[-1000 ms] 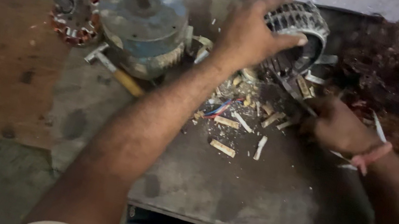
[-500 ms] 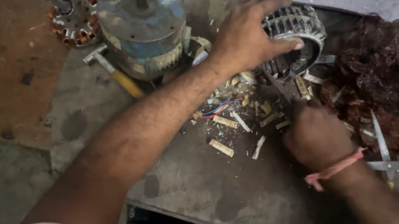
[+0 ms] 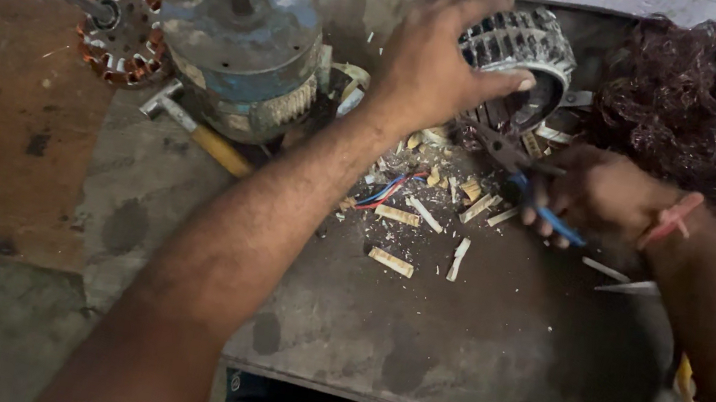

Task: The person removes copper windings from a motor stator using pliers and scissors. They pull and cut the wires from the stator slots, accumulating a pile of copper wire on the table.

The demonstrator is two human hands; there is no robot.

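I saw my left hand (image 3: 435, 68) clamped over the top of a round metal stator (image 3: 522, 58), a ribbed, slotted steel ring with a dull grey sheen, fingers spread across its upper rim and thumb pressed to its right side. The stator sat at the far edge of the dark, stained metal tray (image 3: 466, 367), directly under that palm. My right hand (image 3: 599, 195) was closed around blue-handled pliers (image 3: 529, 177), their dark jaws pointing up-left and reaching the stator's lower edge, just below my left hand. A pink band (image 3: 674, 219) circled the right wrist.

Pale, flat insulation strips (image 3: 391, 261) lay scattered on the tray in front of the stator, mixed with crumbs and short red and blue wire ends (image 3: 384, 191). To the right, a tangled, springy heap of reddish-brown copper wire (image 3: 707, 115) rose beside the stator. To the left stood a worn blue-grey motor housing (image 3: 243, 43) with a rusty shaft, a small copper-wound rotor (image 3: 122, 27) beside it, and a yellow-handled hammer (image 3: 194, 131) lying against its base.
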